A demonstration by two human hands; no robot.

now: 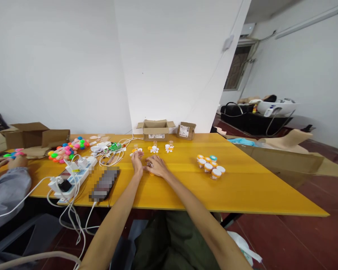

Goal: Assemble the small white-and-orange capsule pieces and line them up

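Note:
My right hand (pixel 157 167) is closed around a small clear jar (pixel 150 164) with dark bits showing inside. A bit of orange (pixel 151 173) shows beneath it, perhaps its lid. To its left, my left hand (pixel 137 162) is raised with its palm turned toward the jar and fingers stretched out; I see nothing held in it. Just beyond the hands lie small white pieces (pixel 154 150) with an orange ring (pixel 149 147) and a clear cup (pixel 155 143). Another group of white pieces (pixel 169 148) lies to the right.
Several jars with white-and-orange lids (pixel 208 165) stand right of my hands. An open cardboard box (pixel 155 131) and a smaller carton (pixel 186 131) are by the wall. Left are a phone (pixel 104 183), power strip (pixel 76 180), cables, coloured balls (pixel 64 152) and another person's hands (pixel 17 161).

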